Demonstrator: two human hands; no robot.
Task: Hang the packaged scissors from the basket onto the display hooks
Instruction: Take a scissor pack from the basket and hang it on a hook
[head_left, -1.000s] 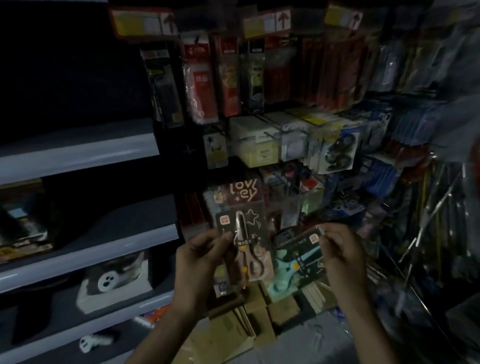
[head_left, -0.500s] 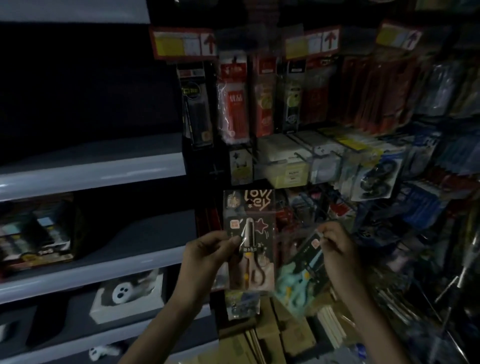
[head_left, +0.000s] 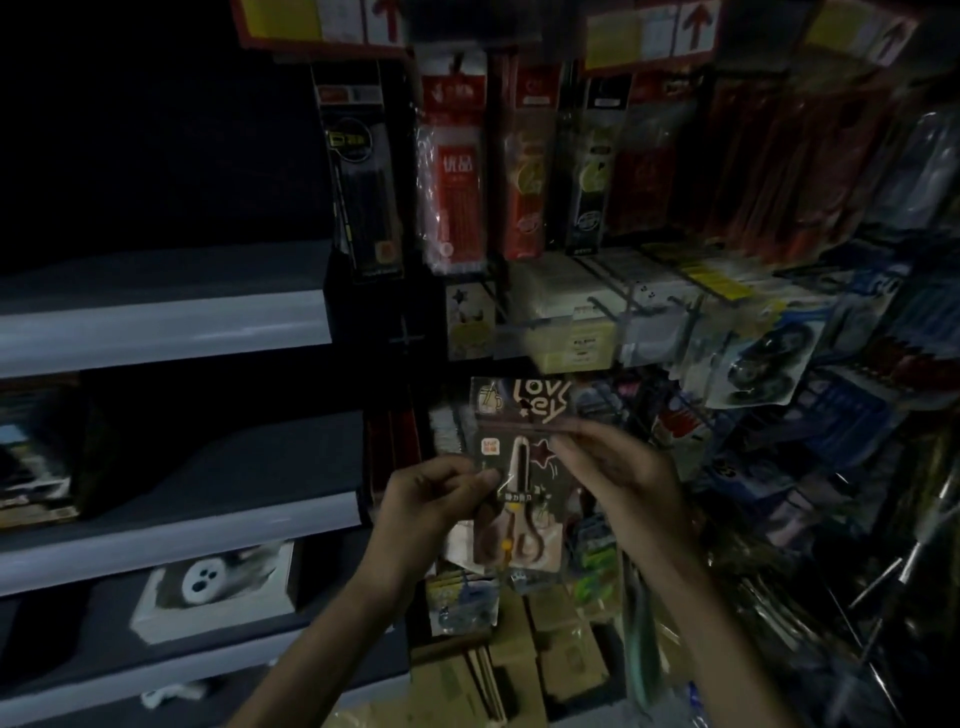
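Observation:
I hold a packaged pair of scissors (head_left: 519, 483), a dark card with pale-handled scissors, upright in front of the display rack. My left hand (head_left: 431, 499) pinches its left edge. My right hand (head_left: 634, 483) has its fingertips at the pack's upper right corner. From that same hand a second, teal pack (head_left: 638, 654) hangs down edge-on and blurred. Just behind and above the held pack hangs a card lettered "Lovey" (head_left: 535, 402). Wire display hooks (head_left: 608, 306) jut out one row higher, loaded with boxed goods. The basket is out of view.
Packs of pens and pencils (head_left: 457, 171) hang along the upper rows. More hung goods crowd the right side (head_left: 769, 364). Grey shelves (head_left: 166, 332) run along the left, one bearing a white box (head_left: 218, 587). Cardboard boxes (head_left: 519, 654) are stacked below my hands.
My right hand has swung left with the teal pack, from beside the dark pack to its upper right corner. The view has shifted closer to the rack.

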